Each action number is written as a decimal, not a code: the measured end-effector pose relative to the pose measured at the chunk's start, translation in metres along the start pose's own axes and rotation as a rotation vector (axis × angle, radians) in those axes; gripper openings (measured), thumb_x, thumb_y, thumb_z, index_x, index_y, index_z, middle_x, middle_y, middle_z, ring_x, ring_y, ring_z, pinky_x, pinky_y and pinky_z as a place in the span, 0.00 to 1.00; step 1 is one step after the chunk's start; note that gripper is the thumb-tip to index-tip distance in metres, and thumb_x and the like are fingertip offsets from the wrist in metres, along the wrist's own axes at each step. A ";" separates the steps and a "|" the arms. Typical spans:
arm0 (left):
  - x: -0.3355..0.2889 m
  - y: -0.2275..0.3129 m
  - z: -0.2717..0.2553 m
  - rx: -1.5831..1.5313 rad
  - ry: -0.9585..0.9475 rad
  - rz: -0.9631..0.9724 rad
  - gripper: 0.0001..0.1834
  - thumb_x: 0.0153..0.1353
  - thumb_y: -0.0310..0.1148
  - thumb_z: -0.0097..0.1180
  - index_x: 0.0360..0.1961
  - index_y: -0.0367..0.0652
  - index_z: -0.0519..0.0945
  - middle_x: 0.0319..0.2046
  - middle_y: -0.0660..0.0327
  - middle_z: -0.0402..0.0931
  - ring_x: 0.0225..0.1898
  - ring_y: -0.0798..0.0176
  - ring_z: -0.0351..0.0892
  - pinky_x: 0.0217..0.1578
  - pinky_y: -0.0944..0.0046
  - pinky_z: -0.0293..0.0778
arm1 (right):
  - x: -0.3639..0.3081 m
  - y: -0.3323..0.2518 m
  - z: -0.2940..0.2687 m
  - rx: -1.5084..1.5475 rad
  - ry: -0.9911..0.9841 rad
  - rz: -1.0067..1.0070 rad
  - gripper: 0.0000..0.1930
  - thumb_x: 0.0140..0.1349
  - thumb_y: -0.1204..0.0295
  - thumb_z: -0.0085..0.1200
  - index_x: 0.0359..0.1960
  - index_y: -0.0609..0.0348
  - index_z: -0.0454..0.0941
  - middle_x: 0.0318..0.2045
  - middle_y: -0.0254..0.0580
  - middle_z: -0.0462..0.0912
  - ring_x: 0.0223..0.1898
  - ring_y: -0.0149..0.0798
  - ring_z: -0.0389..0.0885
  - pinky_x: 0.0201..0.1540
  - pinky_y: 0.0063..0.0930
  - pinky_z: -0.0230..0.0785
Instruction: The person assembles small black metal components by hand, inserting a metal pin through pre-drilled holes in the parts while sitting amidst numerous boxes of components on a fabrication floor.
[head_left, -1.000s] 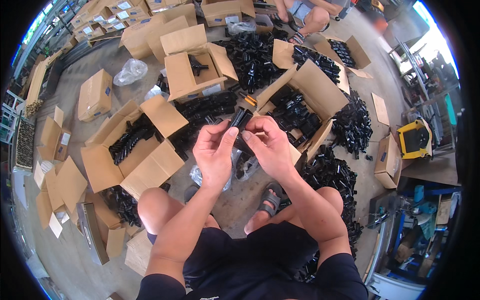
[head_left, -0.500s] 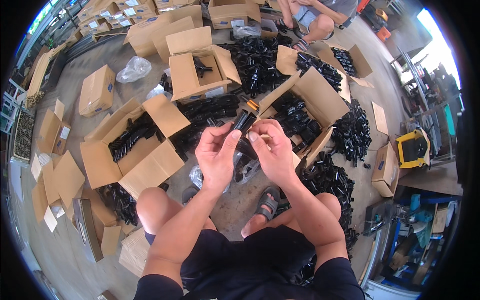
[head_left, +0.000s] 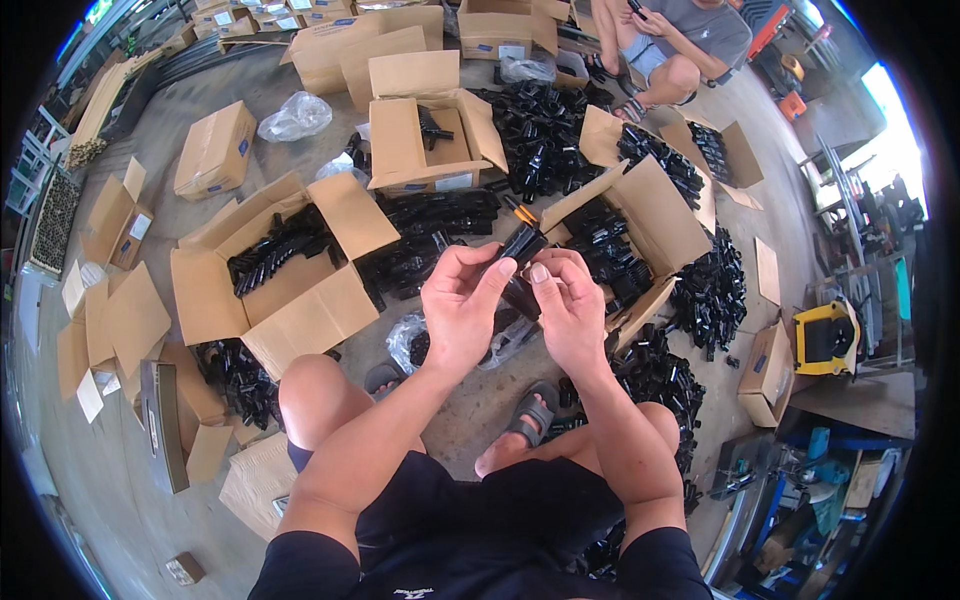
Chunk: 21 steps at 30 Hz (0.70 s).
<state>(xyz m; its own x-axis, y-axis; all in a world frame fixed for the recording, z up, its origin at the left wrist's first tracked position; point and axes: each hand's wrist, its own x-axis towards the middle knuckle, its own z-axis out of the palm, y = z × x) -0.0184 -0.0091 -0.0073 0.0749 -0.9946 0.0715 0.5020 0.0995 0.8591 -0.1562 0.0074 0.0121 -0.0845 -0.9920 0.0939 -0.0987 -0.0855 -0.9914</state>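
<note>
My left hand (head_left: 462, 310) is closed around a black tubular plastic fitting (head_left: 522, 243), thumb along its side, above the floor between my knees. My right hand (head_left: 570, 310) is close against the fitting's right side, its thumb and fingers pinched together. Whatever lies between those right fingertips is hidden. Just beyond the fitting are thin orange-handled tools (head_left: 521, 210). Below my hands, a clear plastic bag (head_left: 405, 340) with dark pieces lies on the floor.
Open cartons of black fittings stand to the left (head_left: 210, 300) and right (head_left: 660, 215); another carton (head_left: 398, 150) is ahead. Loose fittings (head_left: 535, 140) lie heaped around. A co-worker (head_left: 680, 60) sits at the far right, holding a dark object. A yellow-framed item (head_left: 825, 330) stands right.
The view has shifted, so the surroundings sit farther right in the picture. The fitting now tilts more to the right in my left hand. More of the co-worker shows.
</note>
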 end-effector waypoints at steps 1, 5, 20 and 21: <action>0.001 0.001 -0.002 0.012 0.013 -0.007 0.07 0.65 0.23 0.62 0.44 0.36 0.79 0.39 0.61 0.82 0.40 0.73 0.80 0.42 0.72 0.76 | -0.001 -0.001 0.002 -0.007 -0.007 0.009 0.07 0.68 0.75 0.57 0.44 0.64 0.77 0.47 0.39 0.76 0.43 0.30 0.79 0.42 0.25 0.75; 0.009 0.007 -0.006 -0.207 0.191 -0.210 0.06 0.66 0.28 0.62 0.40 0.40 0.79 0.34 0.62 0.82 0.33 0.69 0.82 0.33 0.66 0.81 | 0.002 -0.013 -0.001 -0.129 -0.221 -0.268 0.17 0.62 0.78 0.61 0.52 0.61 0.76 0.49 0.40 0.76 0.44 0.34 0.79 0.43 0.25 0.76; 0.013 0.021 -0.017 0.153 -0.333 -0.580 0.20 0.76 0.42 0.47 0.37 0.34 0.79 0.24 0.58 0.79 0.16 0.67 0.78 0.13 0.69 0.74 | -0.006 -0.034 -0.019 -0.108 -0.478 -0.296 0.21 0.59 0.73 0.65 0.55 0.58 0.76 0.49 0.46 0.77 0.35 0.40 0.86 0.39 0.32 0.80; 0.010 0.017 -0.018 0.209 -0.330 -0.575 0.23 0.77 0.44 0.44 0.39 0.33 0.79 0.24 0.57 0.79 0.14 0.65 0.77 0.13 0.69 0.75 | -0.007 -0.032 -0.020 -0.152 -0.425 -0.338 0.21 0.60 0.72 0.65 0.55 0.58 0.76 0.48 0.46 0.77 0.35 0.40 0.85 0.37 0.32 0.79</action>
<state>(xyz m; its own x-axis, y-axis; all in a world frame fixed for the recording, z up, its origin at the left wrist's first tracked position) 0.0069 -0.0171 -0.0010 -0.4357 -0.8479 -0.3022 0.2049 -0.4203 0.8840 -0.1723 0.0189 0.0452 0.3808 -0.8644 0.3282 -0.1951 -0.4221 -0.8853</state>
